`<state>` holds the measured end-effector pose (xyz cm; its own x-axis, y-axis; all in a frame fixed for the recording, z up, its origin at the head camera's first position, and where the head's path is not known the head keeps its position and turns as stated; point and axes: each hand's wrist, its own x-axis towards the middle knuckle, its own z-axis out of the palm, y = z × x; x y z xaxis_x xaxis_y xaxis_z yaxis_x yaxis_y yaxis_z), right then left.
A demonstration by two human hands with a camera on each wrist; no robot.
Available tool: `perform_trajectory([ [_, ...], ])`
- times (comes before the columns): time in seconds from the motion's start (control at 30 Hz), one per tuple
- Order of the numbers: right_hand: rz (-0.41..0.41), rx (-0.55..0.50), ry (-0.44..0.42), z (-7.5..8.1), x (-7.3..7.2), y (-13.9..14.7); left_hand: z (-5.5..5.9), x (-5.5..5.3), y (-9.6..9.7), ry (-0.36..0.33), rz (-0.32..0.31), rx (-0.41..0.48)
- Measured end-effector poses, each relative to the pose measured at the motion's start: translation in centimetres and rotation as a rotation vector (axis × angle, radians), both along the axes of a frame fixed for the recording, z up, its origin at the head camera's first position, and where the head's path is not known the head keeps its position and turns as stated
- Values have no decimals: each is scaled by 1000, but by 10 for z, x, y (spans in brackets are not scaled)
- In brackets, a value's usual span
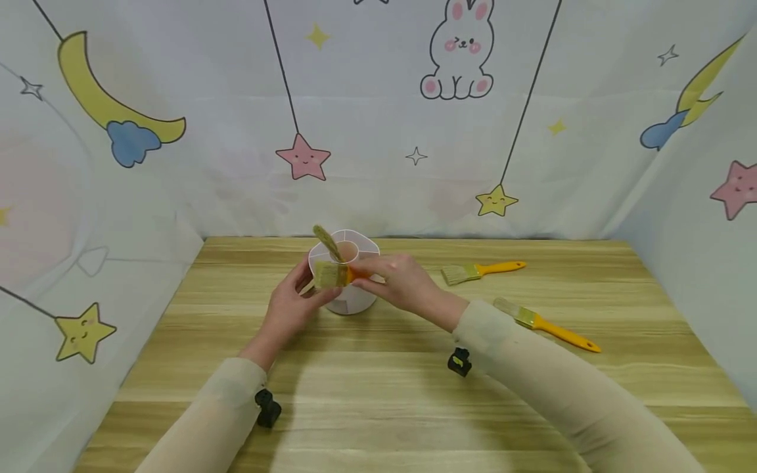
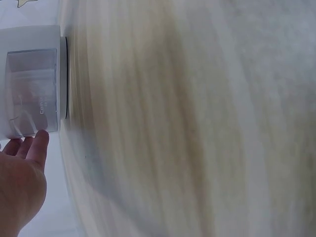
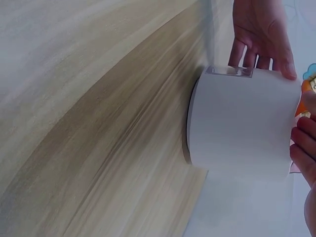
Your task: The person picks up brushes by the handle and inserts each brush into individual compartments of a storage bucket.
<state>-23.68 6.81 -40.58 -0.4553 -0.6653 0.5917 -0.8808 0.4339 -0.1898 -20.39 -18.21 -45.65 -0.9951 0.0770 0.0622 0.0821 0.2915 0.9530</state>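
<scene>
A white round pen holder with a divided top stands on the table. My left hand holds its left side, thumb toward the front and fingers round the side. In the left wrist view, those fingertips meet the holder beside its clear panel. Above the holder's rim, my right hand pinches a paintbrush by its orange handle, bristles pointing left. Behind these bristles, an olive-tan, rounded stick end slants up from the holder; its lower part is hidden. The right wrist view shows the holder's plain white side.
Two more paintbrushes with orange handles lie to the right, one farther back and one nearer, beside my right forearm. The wood-grain table ends against a white printed curtain at the back and sides.
</scene>
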Motion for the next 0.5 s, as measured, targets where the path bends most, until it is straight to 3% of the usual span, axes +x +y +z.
perform_trajectory([
  [0.23,-15,-19,18,-1,0,0,0,-2,2,14,-9,37],
  [0.5,-29,-10,19,2,1,3,0,-4,-4,7,-26,-9],
])
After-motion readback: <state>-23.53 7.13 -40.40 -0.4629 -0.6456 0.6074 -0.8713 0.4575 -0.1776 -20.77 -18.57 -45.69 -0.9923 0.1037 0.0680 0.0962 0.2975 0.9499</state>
